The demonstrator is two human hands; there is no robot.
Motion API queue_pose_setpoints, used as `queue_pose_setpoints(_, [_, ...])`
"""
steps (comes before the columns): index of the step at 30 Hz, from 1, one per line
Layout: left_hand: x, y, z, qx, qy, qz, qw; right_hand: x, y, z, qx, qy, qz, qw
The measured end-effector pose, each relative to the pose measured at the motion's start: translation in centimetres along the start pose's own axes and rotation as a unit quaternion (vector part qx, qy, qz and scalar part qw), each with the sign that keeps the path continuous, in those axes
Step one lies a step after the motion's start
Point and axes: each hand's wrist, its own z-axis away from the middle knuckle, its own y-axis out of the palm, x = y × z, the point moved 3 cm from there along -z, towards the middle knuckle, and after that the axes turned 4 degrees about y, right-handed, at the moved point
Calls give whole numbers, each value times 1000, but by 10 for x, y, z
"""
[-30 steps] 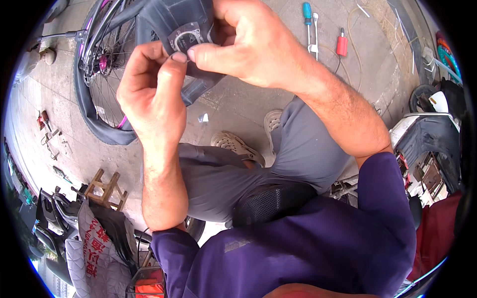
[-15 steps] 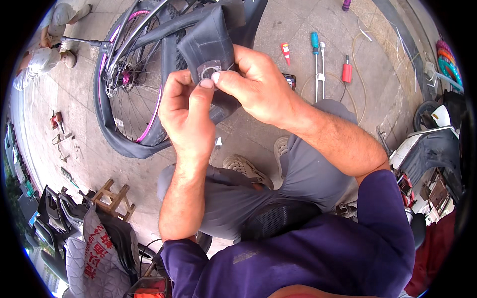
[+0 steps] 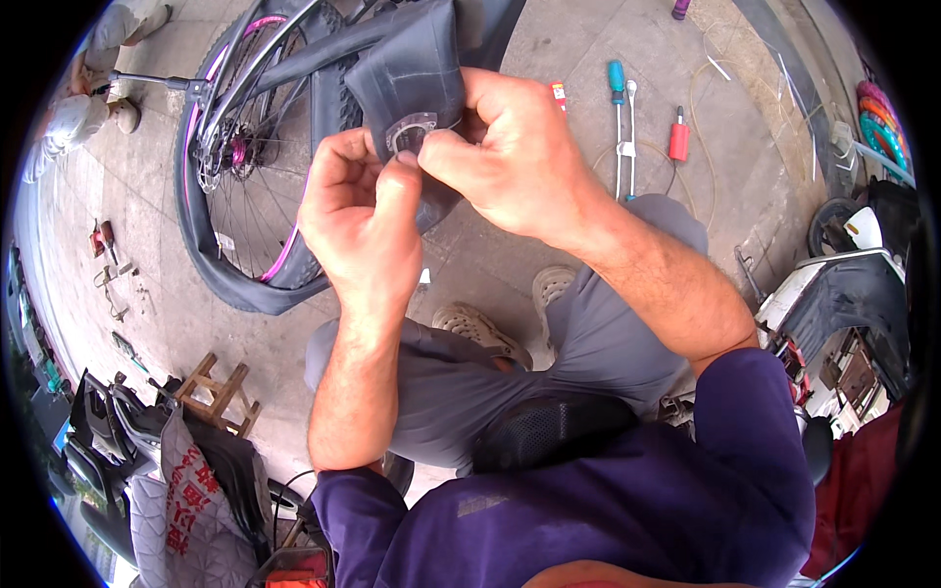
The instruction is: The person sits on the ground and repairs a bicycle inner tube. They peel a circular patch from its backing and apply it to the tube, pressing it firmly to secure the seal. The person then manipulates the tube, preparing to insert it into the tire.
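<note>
**Patch pinched on the inner tube, both hands at it**

I hold a black inner tube (image 3: 412,73) up in front of me, above my knees, with the bicycle wheel (image 3: 245,186) lying on the concrete floor (image 3: 510,265) behind it toward the far left. A round grey patch (image 3: 414,132) sits on the face of the tube turned toward me. My left hand (image 3: 363,225) comes up from below, its thumb and forefinger closed together at the patch's lower edge. My right hand (image 3: 510,157) comes in from the right, fingers (image 3: 441,157) clamped on the tube just beside the patch, thumb tip meeting my left thumb. So the patch lies directly between the two hands, touching both; neither is clearly nearer. The tube's long axis runs up and away from me, folding back toward the wheel. On the floor beyond my right hand lie a blue-handled screwdriver (image 3: 617,98) and a small red tool (image 3: 678,137), well apart from the tube.
</note>
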Motion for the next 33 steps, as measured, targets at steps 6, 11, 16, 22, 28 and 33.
queue_pose_setpoints(6, [-3, 3, 4, 2, -7, -32, 999, 3, -3, -2, 9, -57, 39, 998])
queue_pose_setpoints(11, [-4, -1, 8, 25, -9, -39, 999, 1, -5, -4, 21, -29, 15, 999])
queue_pose_setpoints(16, [-2, -5, 7, 17, -1, -46, 999, 5, -3, -3, 41, -52, 53, 996])
queue_pose_setpoints(22, [-5, -5, 10, 14, -2, -43, 999, 5, -4, -4, 15, -9, 11, 1000])
queue_pose_setpoints(28, [-7, -5, 13, 8, 4, -22, 1000, 9, 0, -2, 21, -26, 39, 999])
queue_pose_setpoints(33, [-2, -9, 11, -5, -13, 8, 1000, -1, 2, 0, 14, -9, -51, 999])
